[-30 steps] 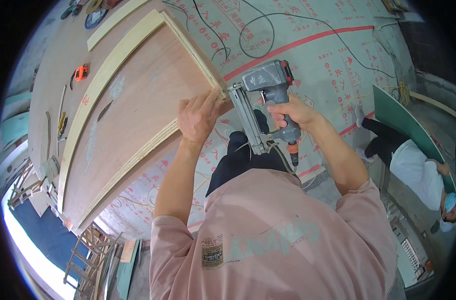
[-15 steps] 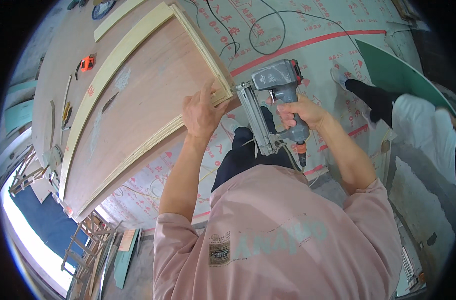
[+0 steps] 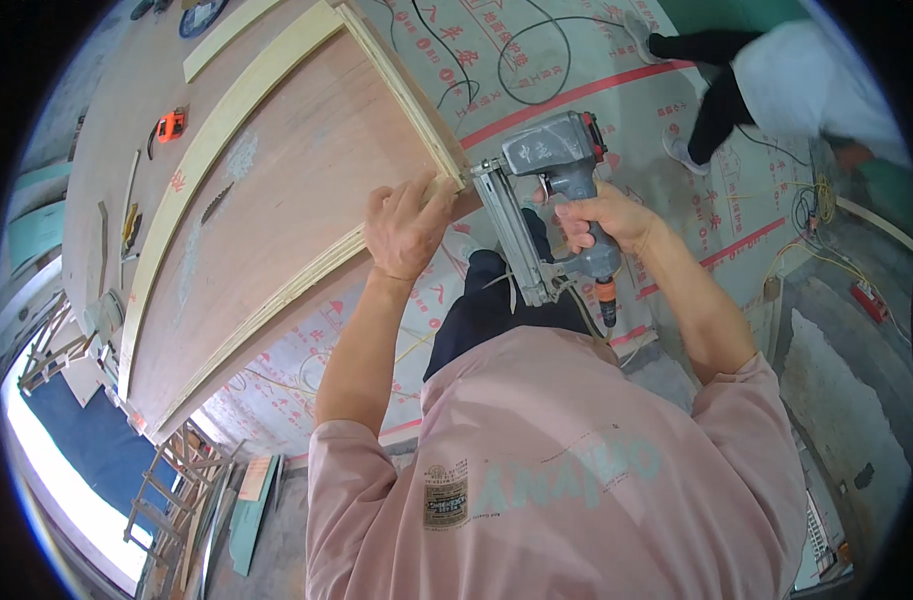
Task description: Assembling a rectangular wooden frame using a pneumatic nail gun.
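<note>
Right hand [image 3: 609,220] wrapped round nail gun [image 3: 551,148], nose just right of wooden frame [image 3: 402,92]; left hand [image 3: 407,230] nearer, over frame; cannot tell if pinching.

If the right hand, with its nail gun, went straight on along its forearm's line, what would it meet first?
Probably the wooden frame's short rail, touched first by the nail gun that the right hand holds; depth is unclear, so it might pass above.

Room over panel [image 3: 307,180] — nail gun [image 3: 572,180] rightward
</note>
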`<state>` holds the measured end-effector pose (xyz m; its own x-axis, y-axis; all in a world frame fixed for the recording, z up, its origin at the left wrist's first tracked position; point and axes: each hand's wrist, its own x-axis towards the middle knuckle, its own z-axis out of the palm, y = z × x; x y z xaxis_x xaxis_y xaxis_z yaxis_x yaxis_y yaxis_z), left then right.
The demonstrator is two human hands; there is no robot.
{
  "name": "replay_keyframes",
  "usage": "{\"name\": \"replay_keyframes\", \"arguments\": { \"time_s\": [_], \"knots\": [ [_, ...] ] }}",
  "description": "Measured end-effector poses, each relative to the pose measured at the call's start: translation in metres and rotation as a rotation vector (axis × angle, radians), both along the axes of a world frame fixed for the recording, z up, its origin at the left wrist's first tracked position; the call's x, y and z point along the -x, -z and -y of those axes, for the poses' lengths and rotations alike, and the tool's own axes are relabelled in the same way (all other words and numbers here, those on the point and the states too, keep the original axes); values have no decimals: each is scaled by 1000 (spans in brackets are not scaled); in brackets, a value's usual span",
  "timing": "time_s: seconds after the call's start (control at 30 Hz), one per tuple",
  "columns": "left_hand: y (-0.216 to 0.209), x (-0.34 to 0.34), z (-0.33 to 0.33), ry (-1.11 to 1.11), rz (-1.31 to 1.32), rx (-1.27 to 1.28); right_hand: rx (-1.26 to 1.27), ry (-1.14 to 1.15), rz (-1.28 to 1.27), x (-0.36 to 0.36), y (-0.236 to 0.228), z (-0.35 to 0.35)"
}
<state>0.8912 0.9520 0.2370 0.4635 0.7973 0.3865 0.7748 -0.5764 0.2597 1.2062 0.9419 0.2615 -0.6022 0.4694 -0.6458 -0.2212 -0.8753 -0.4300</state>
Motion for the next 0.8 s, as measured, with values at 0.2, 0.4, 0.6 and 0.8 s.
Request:
{"name": "replay_keyframes", "arguments": {
  "time_s": [0.2,0.4,0.6,0.8],
  "knots": [
    [1,-10,11,-139,9,-36,-12,0,14,-1,-1,0],
    [5,-15,12,-189,72,-15,-21,-8,-2,-1,1,1],
    [6,-11,11,-152,87,32,-32,-14,21,-1,0,0],
    [10,-9,7,-111,88,-2,-29,-10,-13,-2,-1,-3]
  ]
}}
